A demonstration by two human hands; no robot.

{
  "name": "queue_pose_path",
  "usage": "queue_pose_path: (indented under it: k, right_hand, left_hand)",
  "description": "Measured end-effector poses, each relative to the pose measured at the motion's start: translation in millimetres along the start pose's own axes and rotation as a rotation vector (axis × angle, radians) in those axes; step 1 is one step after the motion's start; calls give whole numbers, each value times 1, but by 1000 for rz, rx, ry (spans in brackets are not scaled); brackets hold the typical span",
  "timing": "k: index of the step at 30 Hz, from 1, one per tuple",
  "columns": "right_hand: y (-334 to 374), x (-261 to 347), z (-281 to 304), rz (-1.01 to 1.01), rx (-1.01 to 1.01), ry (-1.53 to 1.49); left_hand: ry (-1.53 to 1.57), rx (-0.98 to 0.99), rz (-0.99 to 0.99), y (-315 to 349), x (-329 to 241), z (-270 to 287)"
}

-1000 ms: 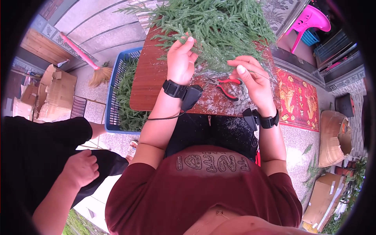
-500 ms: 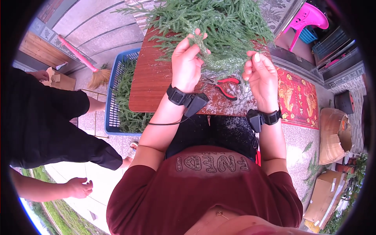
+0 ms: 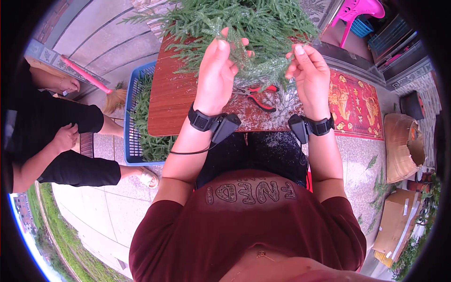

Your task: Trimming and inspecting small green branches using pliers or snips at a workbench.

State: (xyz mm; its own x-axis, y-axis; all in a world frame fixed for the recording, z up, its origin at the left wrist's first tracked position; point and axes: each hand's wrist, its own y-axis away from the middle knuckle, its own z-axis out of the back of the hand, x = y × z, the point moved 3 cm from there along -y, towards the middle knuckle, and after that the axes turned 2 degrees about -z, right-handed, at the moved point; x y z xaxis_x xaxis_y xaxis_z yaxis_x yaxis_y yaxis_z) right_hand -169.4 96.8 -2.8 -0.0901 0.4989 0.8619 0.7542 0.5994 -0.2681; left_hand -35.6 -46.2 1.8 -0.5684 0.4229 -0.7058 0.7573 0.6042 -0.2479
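Note:
My left hand [image 3: 217, 70] is closed around a green artificial sprig [image 3: 242, 51] dusted with white flakes, held above the near part of the table. To its right, my right hand [image 3: 307, 70] has its thumb and fingertips pinched together close to the foliage. What sits in that pinch is too fine to make out. Red-and-black-handled pliers [image 3: 263, 104] lie on the brown table [image 3: 164, 103] between and below my hands. Beyond them spreads a big heap of green branches [image 3: 253, 19]. White bits are scattered over the tabletop and my dark trousers.
A blue plastic crate [image 3: 128, 134] of greenery stands left of the table. Another person in dark clothes [image 3: 61, 113] is beside it, near a pink-handled broom [image 3: 89, 76]. Right are a red mat [image 3: 354, 105], a pink chair [image 3: 357, 10] and cardboard boxes [image 3: 397, 221].
Both my hands have shifted slightly up and left in the picture, with the sprig still in my left. The other person has moved, with both hands now in front of the body.

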Motion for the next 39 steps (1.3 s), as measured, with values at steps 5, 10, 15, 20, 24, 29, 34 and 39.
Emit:
queue_pose_path:
  k: [5,10,15,20,24,29,34,39]
  right_hand:
    - [5,-4,-8,-53,35,-36]
    - [13,-17,-20,-172,172,162]
    - [10,-16,-17,-184,169,214]
    - [8,-10,-10,-120,178,232]
    - [11,-4,-12,-107,162,254]
    - [12,0,-17,-5,146,281]
    - [10,-4,-12,-42,155,295]
    - [6,-10,-6,-64,115,156]
  left_hand:
    - [-261,-50,-180,-2,-9,10]
    - [-221,-85,-129,-4,-10,18]
    - [-43,-53,-79,-3,-13,14]
    - [-93,-61,-54,-6,-6,21]
    - [-199,-50,12,-6,2,21]
    - [-296,97,252,2,11,12]
    - [-319,228,353,7,18,6]
    - [-494,170,152,14,19,-10]
